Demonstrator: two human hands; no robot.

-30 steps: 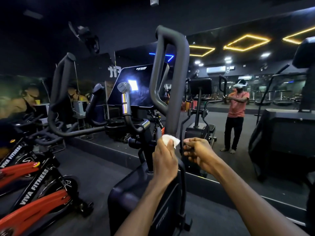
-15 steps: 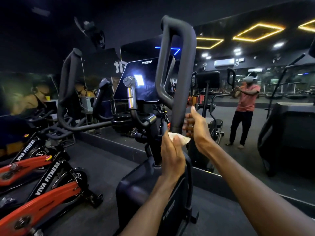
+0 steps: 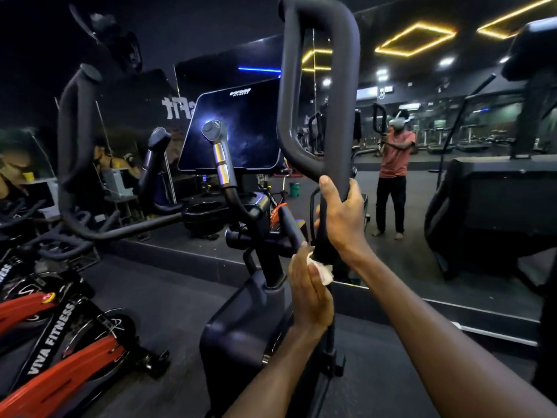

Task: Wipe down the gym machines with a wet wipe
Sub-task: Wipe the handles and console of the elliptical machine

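In a dark mirrored gym, left hand [image 3: 310, 294] fingers pinch the wipe [image 3: 324, 273] against the handlebar [image 3: 340, 116], gripped by right hand [image 3: 342, 218].

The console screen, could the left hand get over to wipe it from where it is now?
Probably yes. The left hand holds the wipe low against the handlebar; the console screen sits up and left, with only the silver-banded grip standing partly before it.

dark rubber gym floor [image 3: 168, 300] carries everything. elliptical base [image 3: 241, 333] stands on it directly below the gripped handle. red spin bikes [image 3: 60, 366] stand well left of the grip, a black covered machine [image 3: 494, 212] to its right.
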